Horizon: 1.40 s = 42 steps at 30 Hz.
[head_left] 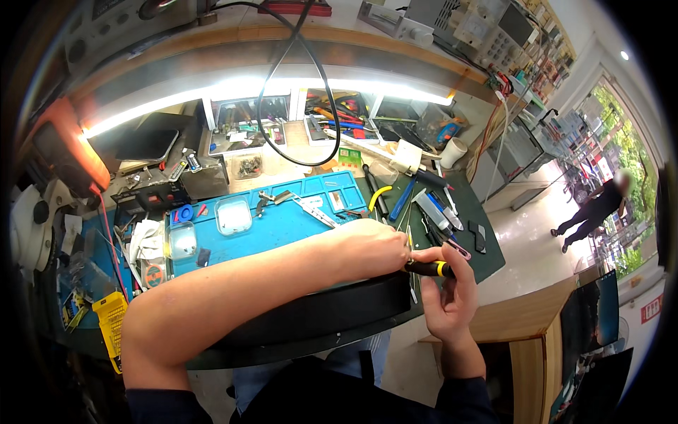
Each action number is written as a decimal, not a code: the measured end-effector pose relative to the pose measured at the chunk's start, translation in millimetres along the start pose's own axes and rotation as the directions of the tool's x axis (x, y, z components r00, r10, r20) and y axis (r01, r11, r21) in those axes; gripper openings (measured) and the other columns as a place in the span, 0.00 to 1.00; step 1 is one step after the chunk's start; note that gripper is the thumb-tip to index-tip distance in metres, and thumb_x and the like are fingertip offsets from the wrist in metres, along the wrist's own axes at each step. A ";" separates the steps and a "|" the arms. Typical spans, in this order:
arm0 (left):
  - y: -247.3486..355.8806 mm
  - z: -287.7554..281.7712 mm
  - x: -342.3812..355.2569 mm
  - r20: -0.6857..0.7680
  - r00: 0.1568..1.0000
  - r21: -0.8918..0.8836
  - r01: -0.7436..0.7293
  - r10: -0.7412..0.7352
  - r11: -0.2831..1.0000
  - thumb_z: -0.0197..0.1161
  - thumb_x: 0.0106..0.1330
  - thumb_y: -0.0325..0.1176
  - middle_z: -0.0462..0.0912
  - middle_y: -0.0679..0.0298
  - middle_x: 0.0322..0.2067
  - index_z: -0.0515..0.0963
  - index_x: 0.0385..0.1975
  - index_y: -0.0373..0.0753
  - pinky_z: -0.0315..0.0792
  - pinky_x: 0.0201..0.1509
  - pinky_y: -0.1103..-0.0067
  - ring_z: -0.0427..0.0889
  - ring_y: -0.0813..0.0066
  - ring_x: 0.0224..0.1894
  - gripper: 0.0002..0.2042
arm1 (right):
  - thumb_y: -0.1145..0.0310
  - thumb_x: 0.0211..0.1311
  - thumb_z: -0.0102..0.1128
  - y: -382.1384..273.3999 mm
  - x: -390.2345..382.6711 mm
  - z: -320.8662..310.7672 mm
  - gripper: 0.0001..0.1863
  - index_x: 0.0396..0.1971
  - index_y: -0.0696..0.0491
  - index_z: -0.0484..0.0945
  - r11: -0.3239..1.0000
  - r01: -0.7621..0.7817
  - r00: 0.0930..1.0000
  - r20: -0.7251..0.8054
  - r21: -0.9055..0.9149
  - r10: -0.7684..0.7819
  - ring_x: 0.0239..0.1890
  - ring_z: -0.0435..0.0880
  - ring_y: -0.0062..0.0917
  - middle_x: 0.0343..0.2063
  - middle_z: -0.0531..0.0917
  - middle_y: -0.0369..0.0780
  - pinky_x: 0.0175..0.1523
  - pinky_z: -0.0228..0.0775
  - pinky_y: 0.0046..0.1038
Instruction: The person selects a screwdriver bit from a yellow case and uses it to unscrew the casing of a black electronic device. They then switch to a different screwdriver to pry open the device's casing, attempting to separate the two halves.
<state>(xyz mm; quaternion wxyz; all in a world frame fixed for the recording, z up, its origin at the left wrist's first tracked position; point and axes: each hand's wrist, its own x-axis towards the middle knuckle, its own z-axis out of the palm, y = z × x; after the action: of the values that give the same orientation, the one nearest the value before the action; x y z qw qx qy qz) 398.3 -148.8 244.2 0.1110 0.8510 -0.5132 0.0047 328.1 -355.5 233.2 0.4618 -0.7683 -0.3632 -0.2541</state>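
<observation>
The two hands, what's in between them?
In the head view, a black-and-yellow tool handle lies between the left hand and the right hand.

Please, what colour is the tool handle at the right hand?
The handle is black and yellow, best seen in the head view.

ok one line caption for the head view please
At a cluttered workbench, the right hand holds a black-and-yellow tool beside the left hand, a blue mat nearby.
</observation>
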 end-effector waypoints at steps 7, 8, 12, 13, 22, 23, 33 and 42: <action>-3.6 2.1 -4.3 -0.049 0.997 -0.003 -0.053 0.053 0.999 0.57 0.69 0.28 0.81 0.54 0.37 0.77 0.36 0.32 0.83 0.42 0.63 0.87 0.53 0.41 0.06 | 0.84 0.58 0.66 1.0 -0.3 1.1 0.29 0.62 0.58 0.74 0.979 0.106 0.994 0.019 -0.173 -0.104 0.48 0.85 0.37 0.50 0.83 0.49 0.50 0.79 0.30; -3.2 4.4 -1.5 -0.047 0.998 -0.009 -0.039 0.039 0.999 0.56 0.69 0.28 0.81 0.54 0.37 0.77 0.36 0.32 0.82 0.42 0.63 0.87 0.54 0.41 0.06 | 0.82 0.59 0.68 1.7 -2.9 0.7 0.29 0.62 0.57 0.74 0.998 0.040 0.999 0.007 -0.048 -0.039 0.47 0.84 0.37 0.49 0.82 0.49 0.48 0.78 0.31; -4.3 3.5 -5.3 -0.076 0.995 0.001 -0.062 0.062 0.998 0.56 0.69 0.29 0.80 0.54 0.37 0.77 0.37 0.32 0.82 0.42 0.63 0.87 0.54 0.41 0.06 | 0.83 0.58 0.68 -10.1 15.0 3.4 0.31 0.64 0.58 0.73 0.981 0.140 0.990 0.003 -0.135 -0.141 0.43 0.85 0.37 0.46 0.83 0.50 0.49 0.79 0.33; -3.2 2.5 -5.9 -0.096 0.994 0.004 -0.058 0.058 0.998 0.58 0.68 0.28 0.82 0.54 0.36 0.79 0.35 0.32 0.83 0.42 0.64 0.88 0.54 0.40 0.06 | 0.85 0.58 0.67 -11.5 19.6 3.4 0.31 0.64 0.59 0.73 0.939 0.219 0.975 0.018 -0.265 -0.222 0.43 0.85 0.37 0.46 0.84 0.50 0.50 0.79 0.33; -2.2 3.7 -6.2 -0.151 0.986 0.024 -0.066 0.069 0.998 0.61 0.64 0.27 0.84 0.54 0.35 0.83 0.33 0.31 0.84 0.42 0.66 0.89 0.55 0.39 0.06 | 0.85 0.58 0.64 -5.7 12.3 0.5 0.33 0.65 0.56 0.71 0.956 0.180 0.984 0.025 -0.233 -0.179 0.50 0.85 0.38 0.51 0.82 0.50 0.52 0.79 0.30; -1.6 1.9 -7.0 -0.146 0.987 0.023 -0.061 0.064 0.998 0.61 0.64 0.27 0.84 0.54 0.35 0.83 0.33 0.31 0.85 0.42 0.66 0.89 0.55 0.39 0.06 | 0.84 0.58 0.65 -1.9 8.7 -0.7 0.33 0.65 0.56 0.71 0.966 0.142 0.990 0.029 -0.214 -0.140 0.51 0.84 0.38 0.52 0.81 0.50 0.52 0.79 0.31; 0.2 -0.5 -7.5 -0.125 0.990 0.039 -0.055 0.059 0.998 0.60 0.65 0.26 0.85 0.54 0.35 0.82 0.34 0.32 0.85 0.43 0.67 0.89 0.55 0.40 0.06 | 0.85 0.61 0.65 1.9 3.5 -1.4 0.31 0.65 0.56 0.71 0.980 0.083 0.997 0.022 -0.179 -0.081 0.48 0.84 0.36 0.52 0.81 0.50 0.52 0.79 0.30; 0.7 5.7 -4.7 -0.082 0.992 0.159 -0.081 0.095 0.984 0.58 0.67 0.27 0.79 0.55 0.36 0.75 0.36 0.32 0.83 0.41 0.68 0.86 0.57 0.41 0.05 | 0.88 0.61 0.56 -4.8 -9.2 -3.1 0.25 0.60 0.64 0.69 0.980 0.108 0.936 -0.350 0.168 -0.043 0.49 0.83 0.32 0.41 0.80 0.46 0.58 0.77 0.33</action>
<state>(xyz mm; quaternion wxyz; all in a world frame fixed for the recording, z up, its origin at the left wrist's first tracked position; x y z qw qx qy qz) 394.9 -146.1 238.2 0.0669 0.8326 -0.5428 0.0874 318.5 -359.8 230.4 0.5772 -0.6511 -0.3281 -0.3677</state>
